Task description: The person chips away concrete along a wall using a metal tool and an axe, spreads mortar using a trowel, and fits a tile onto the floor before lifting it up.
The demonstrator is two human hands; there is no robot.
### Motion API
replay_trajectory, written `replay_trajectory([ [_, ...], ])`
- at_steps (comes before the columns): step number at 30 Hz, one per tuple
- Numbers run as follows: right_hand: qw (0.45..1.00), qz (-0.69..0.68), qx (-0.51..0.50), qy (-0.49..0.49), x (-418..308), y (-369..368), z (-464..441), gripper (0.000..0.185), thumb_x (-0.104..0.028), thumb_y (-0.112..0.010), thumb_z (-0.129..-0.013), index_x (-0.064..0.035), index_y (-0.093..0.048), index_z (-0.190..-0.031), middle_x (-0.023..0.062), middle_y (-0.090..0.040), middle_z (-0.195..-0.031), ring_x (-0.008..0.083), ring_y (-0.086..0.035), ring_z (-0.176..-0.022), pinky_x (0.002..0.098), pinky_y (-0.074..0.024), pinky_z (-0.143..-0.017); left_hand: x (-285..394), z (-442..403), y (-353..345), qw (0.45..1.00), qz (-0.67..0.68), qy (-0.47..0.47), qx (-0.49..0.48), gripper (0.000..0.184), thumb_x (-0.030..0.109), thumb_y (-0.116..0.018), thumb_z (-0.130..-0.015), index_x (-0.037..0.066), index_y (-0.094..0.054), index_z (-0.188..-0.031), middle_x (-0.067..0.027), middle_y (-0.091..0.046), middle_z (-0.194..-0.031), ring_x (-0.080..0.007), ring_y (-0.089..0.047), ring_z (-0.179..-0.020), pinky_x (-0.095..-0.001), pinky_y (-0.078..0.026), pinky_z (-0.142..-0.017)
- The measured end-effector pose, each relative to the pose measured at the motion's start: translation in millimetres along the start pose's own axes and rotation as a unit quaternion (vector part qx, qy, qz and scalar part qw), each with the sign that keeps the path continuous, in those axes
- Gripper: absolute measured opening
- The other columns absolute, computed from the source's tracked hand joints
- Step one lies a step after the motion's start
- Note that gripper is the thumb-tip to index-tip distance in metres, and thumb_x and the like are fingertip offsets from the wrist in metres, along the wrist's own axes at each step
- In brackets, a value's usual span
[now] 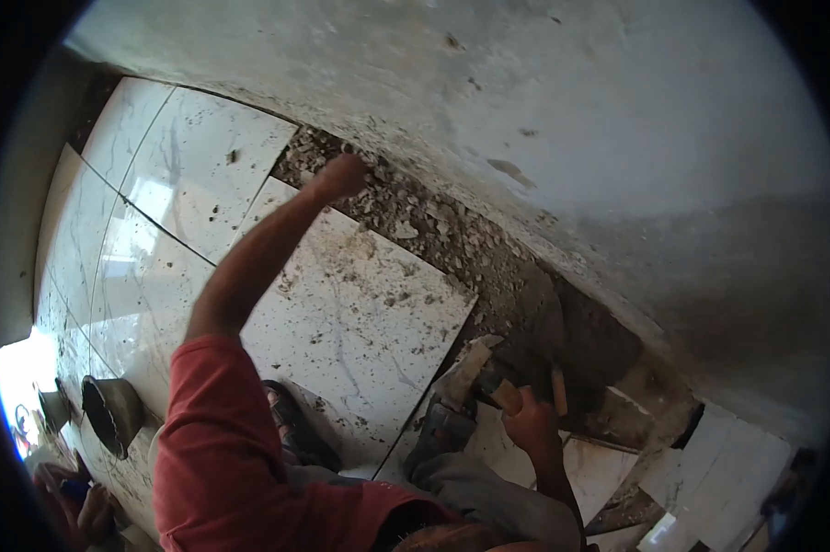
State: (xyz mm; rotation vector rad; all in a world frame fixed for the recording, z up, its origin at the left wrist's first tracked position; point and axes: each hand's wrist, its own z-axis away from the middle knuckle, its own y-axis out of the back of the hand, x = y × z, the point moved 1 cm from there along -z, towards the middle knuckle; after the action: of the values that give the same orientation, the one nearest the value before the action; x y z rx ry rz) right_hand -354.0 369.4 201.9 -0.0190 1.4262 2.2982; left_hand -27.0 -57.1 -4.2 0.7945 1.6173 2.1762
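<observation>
My left hand (pixel 343 177) is stretched out over a strip of broken rubble (pixel 424 221) between the floor tiles and the wall. Its fingers look curled; whatever is in them is hidden. My right hand (pixel 532 423) is low beside my leg, closed around the wooden handle of a mallet (pixel 491 379) with a dark head. Just past it a trowel (pixel 559 391) lies with its wooden handle towards me and its blade on the dark bed. Under my left arm is a large white marbled tile (pixel 350 313), scattered with crumbs of mortar.
A rough plastered wall (pixel 599 120) runs along the strip. Two dark buckets (pixel 116 414) (pixel 54 405) stand at the left. Another person (pixel 74 506) is at the lower left edge. More tiles (pixel 709 451) and broken pieces lie at the lower right.
</observation>
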Motion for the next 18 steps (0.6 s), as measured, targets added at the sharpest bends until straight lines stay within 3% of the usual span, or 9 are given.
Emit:
replay_trajectory([
  [2, 1.0, -0.002, 0.001, -0.02, 14, -2, 16, 0.029, -0.014, -0.067, -0.067, -0.0068, -0.054, -0.091, 0.0219, -0.06, -0.068, 0.043, -0.06, -0.07, 0.0503, -0.0477, -0.06, -11, 18, 23, 0.995, -0.062, -0.054, -0.048, 0.014, 0.012, -0.056, -0.069, 0.003, -0.064, -0.063, -0.0198, -0.062, -0.068, -0.0359, -0.063, -0.07, -0.0446, -0.051, -0.068],
  [3, 0.999, -0.026, 0.022, -0.005, 20, -3, 18, 0.029, -0.014, -0.067, -0.066, -0.0067, -0.054, -0.091, 0.022, -0.06, -0.069, 0.0429, -0.06, -0.07, 0.0505, -0.0476, -0.06, -13, 20, 35, 0.995, -0.066, -0.058, -0.045, 0.014, 0.012, -0.056, -0.069, 0.003, -0.064, -0.063, -0.0198, -0.062, -0.068, -0.0359, -0.063, -0.07, -0.0446, -0.051, -0.068],
  [5, 0.998, -0.049, 0.037, 0.01, 21, -6, 20, 0.029, -0.014, -0.067, -0.066, -0.0066, -0.054, -0.091, 0.0221, -0.06, -0.069, 0.0427, -0.06, -0.07, 0.0506, -0.0475, -0.06, -15, 36, 43, 0.997, 0.008, 0.062, 0.033, 0.018, 0.006, -0.054, -0.071, -0.001, -0.063, -0.085, -0.0218, -0.063, -0.081, -0.0401, -0.061, -0.079, -0.046, -0.051, -0.07],
  [10, 0.998, 0.056, -0.016, 0.007, -20, 4, -13, 0.028, -0.014, -0.067, -0.067, -0.0063, -0.054, -0.091, 0.0206, -0.061, -0.073, 0.0416, -0.06, -0.073, 0.05, -0.0475, -0.062, -1, -4, -27, 0.989, 0.033, 0.142, -0.006, 0.028, 0.007, -0.053, -0.072, 0.002, -0.062, -0.098, -0.0212, -0.064, -0.086, -0.0358, -0.064, -0.077, -0.0416, -0.053, -0.065],
  [12, 0.998, 0.018, 0.002, 0.064, -29, -1, -21, 0.028, -0.014, -0.067, -0.067, -0.0063, -0.054, -0.091, 0.0205, -0.061, -0.074, 0.0416, -0.06, -0.073, 0.0502, -0.0474, -0.062, 50, 34, 22, 0.937, 0.273, 0.216, 0.023, 0.03, 0.006, -0.052, -0.072, 0.004, -0.062, -0.1, -0.0218, -0.064, -0.086, -0.0332, -0.066, -0.071, -0.0399, -0.054, -0.058],
  [13, 0.993, -0.025, 0.017, 0.113, -35, -3, -24, 0.028, -0.014, -0.067, -0.068, -0.0063, -0.054, -0.091, 0.0204, -0.061, -0.074, 0.0417, -0.06, -0.074, 0.0503, -0.0472, -0.062, 54, 43, 24, 0.937, 0.27, 0.221, 0.027, 0.03, 0.006, -0.052, -0.072, 0.004, -0.062, -0.1, -0.0218, -0.064, -0.086, -0.0332, -0.066, -0.071, -0.0399, -0.054, -0.058],
  [15, 0.992, -0.032, 0.022, 0.122, -46, -4, -27, 0.028, -0.014, -0.067, -0.068, -0.0063, -0.054, -0.091, 0.0206, -0.061, -0.074, 0.0419, -0.06, -0.074, 0.0506, -0.0471, -0.062, 55, 49, 31, 0.967, 0.237, 0.052, 0.078, 0.031, 0.005, -0.051, -0.072, 0.004, -0.062, -0.102, -0.0228, -0.064, -0.086, -0.0339, -0.066, -0.067, -0.0415, -0.055, -0.052],
  [16, 0.992, -0.039, 0.021, 0.122, -50, -4, -26, 0.028, -0.013, -0.068, -0.068, -0.0062, -0.053, -0.091, 0.0208, -0.061, -0.075, 0.042, -0.06, -0.074, 0.051, -0.0469, -0.062, 51, 49, 34, 0.967, 0.238, 0.054, 0.079, 0.031, 0.005, -0.051, -0.072, 0.004, -0.062, -0.102, -0.0228, -0.064, -0.086, -0.0339, -0.066, -0.067, -0.0415, -0.055, -0.052],
  [18, 0.994, -0.032, -0.001, 0.106, -55, 1, -24, 0.028, -0.013, -0.068, -0.068, -0.0063, -0.053, -0.091, 0.0209, -0.061, -0.075, 0.0424, -0.06, -0.074, 0.051, -0.0469, -0.062, 33, 43, 48, 0.929, 0.262, 0.26, 0.03, 0.026, 0.008, -0.052, -0.074, 0.001, -0.062, -0.097, -0.0243, -0.063, -0.086, -0.0341, -0.065, -0.065, -0.0416, -0.054, -0.052],
])
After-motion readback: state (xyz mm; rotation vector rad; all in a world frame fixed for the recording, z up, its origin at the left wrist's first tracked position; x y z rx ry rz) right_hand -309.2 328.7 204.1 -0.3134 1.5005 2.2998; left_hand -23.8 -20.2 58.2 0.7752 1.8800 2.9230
